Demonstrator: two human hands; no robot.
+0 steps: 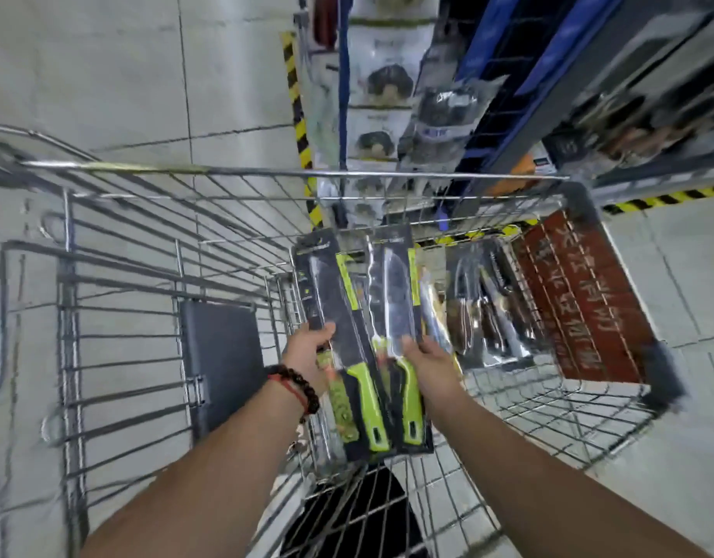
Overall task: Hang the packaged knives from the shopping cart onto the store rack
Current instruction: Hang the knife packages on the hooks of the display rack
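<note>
Over the shopping cart: left hand grasping one green-handled packaged knife; right hand grasping another; more packs in the basket; store rack beyond; best lifted by the card tops, hang-holes uppermost.

I count two green-handled knife packs at the frame's centre, one in each of two hands, left and right. Right of them in the one cart lie dark-handled knife packs, too blurred to count.
</note>
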